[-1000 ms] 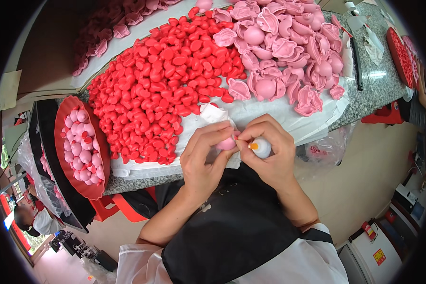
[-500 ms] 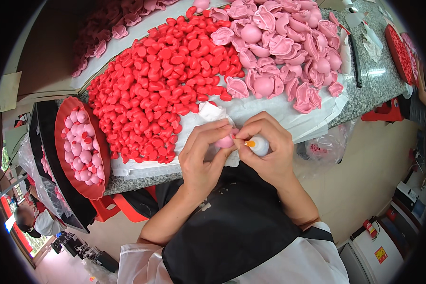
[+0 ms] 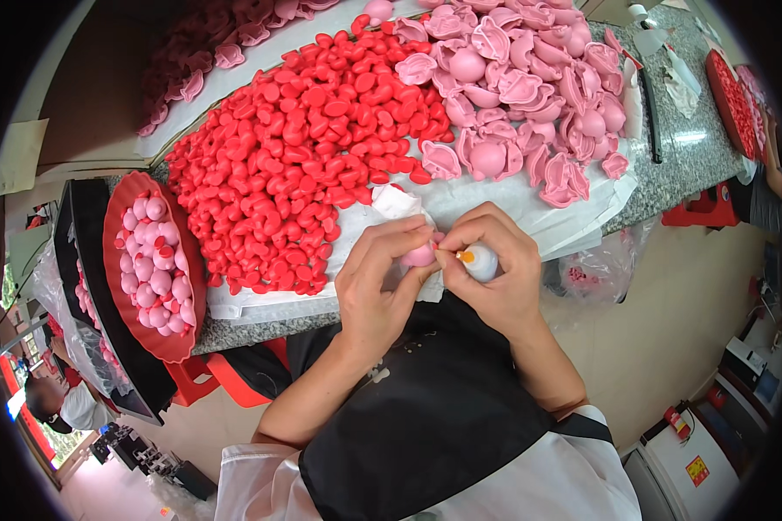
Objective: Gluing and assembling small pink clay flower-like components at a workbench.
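I'm pinching a pink ball point(image 3: 419, 256) in my curled left hand point(image 3: 371, 282), my right hand point(image 3: 510, 269) is closing round a white bottle point(image 3: 485, 263) — fingertips point(image 3: 451, 244) at the ball's edge, red pieces point(image 3: 295, 156) lying beyond.

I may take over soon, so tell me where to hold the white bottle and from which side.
Take the white bottle by its rounded body from the right, as the right grip does: likely best, since its orange tip points left, toward the pink piece, away from that side.
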The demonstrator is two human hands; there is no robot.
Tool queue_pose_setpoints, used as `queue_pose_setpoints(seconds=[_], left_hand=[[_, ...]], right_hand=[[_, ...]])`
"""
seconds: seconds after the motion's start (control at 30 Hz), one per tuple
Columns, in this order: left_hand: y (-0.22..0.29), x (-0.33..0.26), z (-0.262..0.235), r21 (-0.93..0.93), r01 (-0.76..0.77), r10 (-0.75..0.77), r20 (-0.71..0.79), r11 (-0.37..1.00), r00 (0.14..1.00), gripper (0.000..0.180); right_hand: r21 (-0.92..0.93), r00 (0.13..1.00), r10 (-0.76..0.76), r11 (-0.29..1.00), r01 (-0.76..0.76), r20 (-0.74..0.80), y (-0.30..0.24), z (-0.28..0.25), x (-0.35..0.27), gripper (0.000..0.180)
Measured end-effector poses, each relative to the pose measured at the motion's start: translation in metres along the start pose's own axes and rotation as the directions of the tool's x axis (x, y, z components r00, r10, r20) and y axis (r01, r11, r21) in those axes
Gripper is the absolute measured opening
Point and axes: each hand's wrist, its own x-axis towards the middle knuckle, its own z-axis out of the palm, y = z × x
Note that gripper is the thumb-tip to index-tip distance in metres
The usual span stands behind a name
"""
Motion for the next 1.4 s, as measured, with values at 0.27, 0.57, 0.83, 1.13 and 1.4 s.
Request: queue_pose_setpoints(seconds=[0.27,0.57,0.83,1.13,1.4], left_hand=[[0.035,-0.006,-0.063,-0.352,0.226,-0.189,0.137,0.908,0.972,0.035],[0.074,-0.016,-0.172,-0.78,0.289,-0.179,0.228,0.555,0.957,0.034],[0.076,-0.03,-0.228,-0.788,0.253,-0.127,0.22,0.562,0.967,0.037],[0.076,-0.037,-0.241,-0.79,0.322,-0.085,0.327,0.522,0.941,0.045],[0.08,-0.032,-0.229,-0.687,0.274,-0.091,0.291,0.673,0.952,0.052]], right_hand=[[0.045,0.983,0.122,0.992,-0.117,-0.137,-0.066,0.012,-0.003,0.009],[-0.339,0.985,0.126,0.927,-0.16,-0.12,-0.137,0.058,0.002,0.01],[0.103,0.995,0.104,0.989,-0.105,0.011,-0.193,0.107,-0.004,0.012],[0.471,0.847,0.3,0.726,-0.501,0.439,-0.21,0.129,0.007,0.019],[0.381,0.905,0.222,0.851,-0.362,0.363,-0.198,0.127,0.012,0.012]])
